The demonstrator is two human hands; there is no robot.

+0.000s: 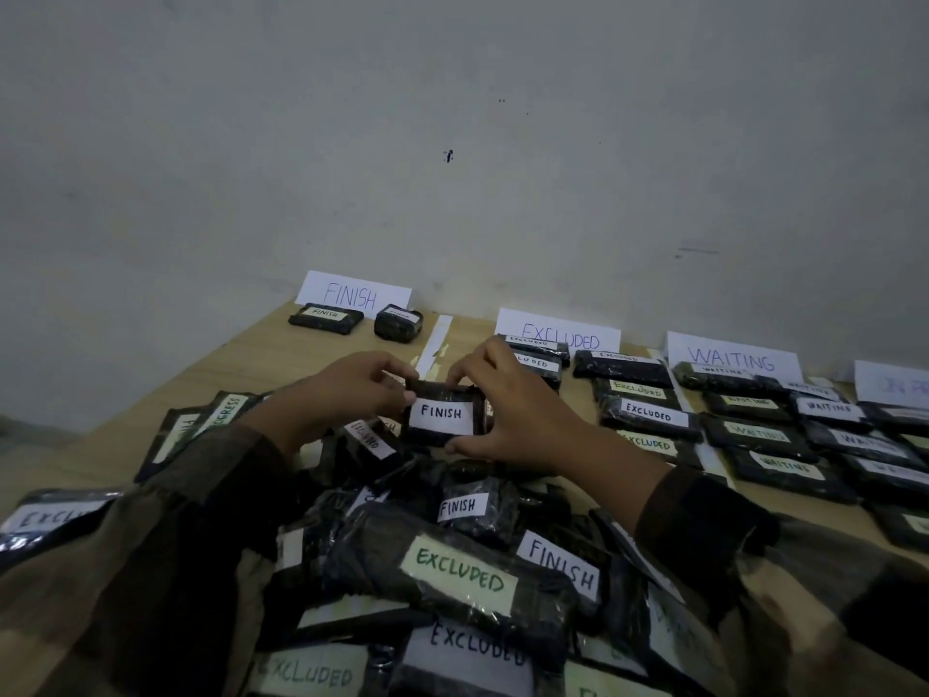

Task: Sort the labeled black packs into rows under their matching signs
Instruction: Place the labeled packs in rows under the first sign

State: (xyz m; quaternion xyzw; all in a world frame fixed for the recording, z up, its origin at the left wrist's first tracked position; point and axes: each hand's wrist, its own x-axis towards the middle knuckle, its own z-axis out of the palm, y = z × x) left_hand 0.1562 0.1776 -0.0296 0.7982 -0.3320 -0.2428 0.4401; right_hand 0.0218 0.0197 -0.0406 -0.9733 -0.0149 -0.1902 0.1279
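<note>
The grey wall fills the top half of my feed, and the wooden tabletop runs along its foot. At the near edge I see a loose heap of black packs overlapping at all angles, with EXCLUDED and FINISH labels facing up. Toward the far right corner the WAITING packs lie in rows. Just left of them the EXCLUDED packs lie in a row running from the far edge toward me.

Paper signs stand along the far edge against the wall. The FINISH sign is on the left, then the EXCLUDED sign, then the WAITING sign. A fourth sign is cut off at the right, too blurred for me to read.

Both arms reach in from the near edge in dark patterned sleeves. The left hand and the right hand together grip the FINISH pack over the heap's far side, its label facing me. The left fingers curl on its upper left corner, and the right hand pinches its right side, fingers on top and thumb below.

Under the FINISH sign two small sorted packs lie side by side. A white strip lies on the tabletop between them and the EXCLUDED row.
</note>
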